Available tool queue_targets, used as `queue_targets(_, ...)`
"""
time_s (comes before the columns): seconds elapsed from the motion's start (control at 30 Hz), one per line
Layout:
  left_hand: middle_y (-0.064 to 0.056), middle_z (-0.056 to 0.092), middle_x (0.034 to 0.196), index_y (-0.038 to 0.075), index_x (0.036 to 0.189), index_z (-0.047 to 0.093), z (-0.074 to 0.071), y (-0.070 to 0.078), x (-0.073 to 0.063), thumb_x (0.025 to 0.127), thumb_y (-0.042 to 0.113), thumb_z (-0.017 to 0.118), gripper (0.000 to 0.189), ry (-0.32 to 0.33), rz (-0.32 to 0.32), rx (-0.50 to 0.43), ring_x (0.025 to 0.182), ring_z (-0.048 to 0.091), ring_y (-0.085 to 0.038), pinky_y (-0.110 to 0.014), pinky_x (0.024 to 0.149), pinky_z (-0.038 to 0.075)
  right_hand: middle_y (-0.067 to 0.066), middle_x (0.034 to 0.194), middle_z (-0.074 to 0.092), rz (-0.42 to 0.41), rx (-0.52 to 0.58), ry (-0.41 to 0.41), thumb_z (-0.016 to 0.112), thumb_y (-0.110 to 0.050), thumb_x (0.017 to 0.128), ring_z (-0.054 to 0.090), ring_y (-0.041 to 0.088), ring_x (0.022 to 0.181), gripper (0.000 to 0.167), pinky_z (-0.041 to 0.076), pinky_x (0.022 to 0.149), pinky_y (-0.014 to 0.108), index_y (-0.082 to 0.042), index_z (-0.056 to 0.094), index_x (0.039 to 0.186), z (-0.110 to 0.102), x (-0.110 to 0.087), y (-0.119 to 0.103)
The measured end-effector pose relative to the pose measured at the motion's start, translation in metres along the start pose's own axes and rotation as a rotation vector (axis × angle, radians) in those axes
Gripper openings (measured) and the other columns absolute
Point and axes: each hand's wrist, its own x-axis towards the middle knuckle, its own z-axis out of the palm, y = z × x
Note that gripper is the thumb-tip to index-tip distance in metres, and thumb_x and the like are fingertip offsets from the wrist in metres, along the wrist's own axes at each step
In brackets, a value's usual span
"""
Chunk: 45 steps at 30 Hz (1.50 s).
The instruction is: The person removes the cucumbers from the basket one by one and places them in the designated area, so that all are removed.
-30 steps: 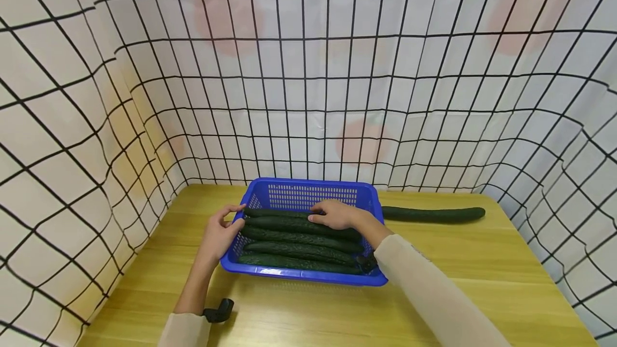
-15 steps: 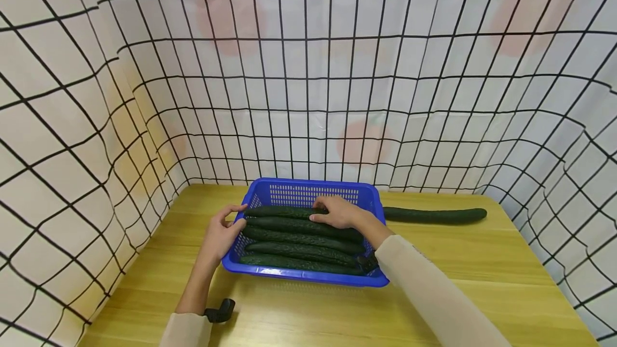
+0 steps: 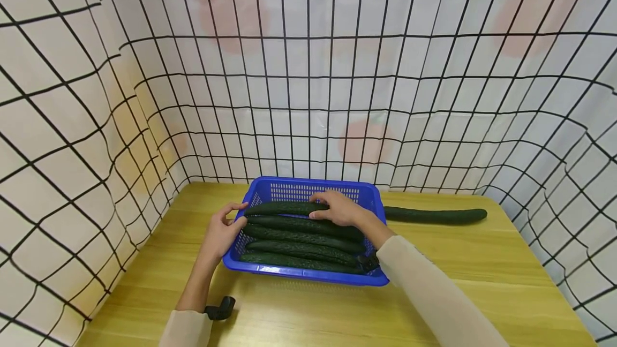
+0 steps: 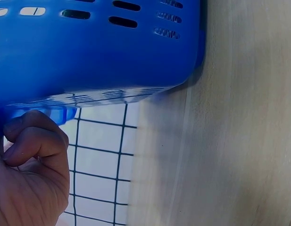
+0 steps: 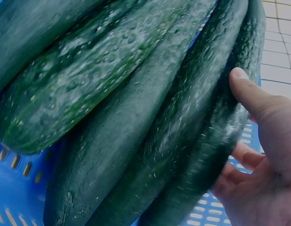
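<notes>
Several long dark green cucumbers (image 3: 299, 236) lie side by side in a blue plastic basket (image 3: 308, 272). At the basket's left end, my left hand (image 3: 221, 233) grips the rim; in the left wrist view the fingers of that hand (image 4: 34, 165) curl beside the blue wall. My right hand (image 3: 339, 209) reaches inside from the right and holds the rearmost cucumber (image 3: 283, 208). In the right wrist view, the thumb of my right hand (image 5: 272, 155) lies on this cucumber (image 5: 216, 146) and the other fingers are on its far side, partly hidden.
One more cucumber (image 3: 436, 216) lies on the wooden table (image 3: 458, 272) to the right of the basket, its left end hidden behind it. A black wire grid (image 3: 308, 90) with pale sheeting encloses the table at the back and sides.
The rearmost cucumber has shifted backward and a little higher in the basket, together with my right hand. My left hand keeps its place on the rim.
</notes>
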Motion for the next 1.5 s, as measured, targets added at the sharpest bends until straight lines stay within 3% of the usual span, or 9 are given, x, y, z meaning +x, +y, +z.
queue_targets(0.13,0.0,0.054,0.059,0.013,0.14,0.062,0.0,-0.016,0.011,0.097,0.014,0.062,0.042,0.022,-0.028,-0.005,0.052,0.053,-0.015,-0.027,0.05,0.048,0.009,0.141,0.058,-0.005,0.016,0.045,0.064,-0.042,0.1,0.057,0.03,0.128,0.051,0.048,0.104,0.052,-0.019,0.057,0.146,-0.005,-0.005,-0.005)
queue_targets(0.33,0.004,0.05,0.057,0.018,0.136,0.065,0.0,-0.031,0.018,0.095,0.017,0.064,0.04,0.055,0.005,0.014,0.051,0.05,-0.011,-0.026,0.049,0.045,0.009,0.144,0.056,-0.01,0.06,0.103,0.063,-0.041,0.101,0.054,0.031,0.134,0.051,0.046,0.108,0.053,-0.018,0.057,0.146,-0.013,-0.014,-0.015)
queue_targets(0.53,-0.003,0.067,0.066,0.015,0.134,0.065,0.001,-0.032,0.017,0.095,0.016,0.064,0.039,0.063,0.012,0.003,0.056,0.059,-0.013,-0.028,0.051,0.051,0.011,0.146,0.057,-0.039,0.07,0.168,0.064,-0.037,0.101,0.052,0.032,0.138,0.051,0.043,0.112,0.053,-0.012,0.057,0.145,-0.029,-0.024,-0.021)
queue_targets(0.7,0.004,0.052,0.058,0.015,0.136,0.065,0.001,-0.032,0.016,0.096,0.017,0.064,0.04,0.054,0.013,0.011,0.05,0.05,-0.011,-0.026,0.048,0.045,0.012,0.147,0.056,-0.063,0.068,0.214,0.063,-0.038,0.101,0.051,0.034,0.139,0.053,0.042,0.113,0.055,-0.01,0.056,0.146,-0.042,-0.034,-0.014)
queue_targets(0.97,0.0,0.049,0.057,0.009,0.14,0.061,0.0,-0.014,0.01,0.097,0.012,0.061,0.043,0.018,-0.034,-0.009,0.05,0.052,-0.015,-0.027,0.049,0.048,0.013,0.142,0.059,-0.1,0.078,0.276,0.066,-0.033,0.1,0.055,0.036,0.133,0.049,0.044,0.109,0.057,-0.01,0.058,0.143,-0.055,-0.061,-0.008)
queue_targets(1.2,0.005,0.045,0.056,0.012,0.139,0.063,0.001,-0.026,0.014,0.097,0.015,0.062,0.042,0.032,-0.011,0.009,0.046,0.043,-0.009,-0.025,0.046,0.043,0.016,0.143,0.059,-0.105,0.067,0.3,0.066,-0.03,0.101,0.053,0.04,0.135,0.048,0.042,0.111,0.059,-0.008,0.058,0.143,-0.06,-0.084,0.012)
queue_targets(1.5,0.006,0.047,0.056,0.018,0.135,0.066,0.002,-0.031,0.016,0.096,0.019,0.064,0.039,0.046,0.021,0.033,0.048,0.047,-0.011,-0.026,0.048,0.045,0.017,0.147,0.056,-0.046,0.072,0.332,0.064,-0.034,0.102,0.048,0.041,0.139,0.049,0.038,0.113,0.063,-0.01,0.058,0.144,-0.063,-0.114,0.039)
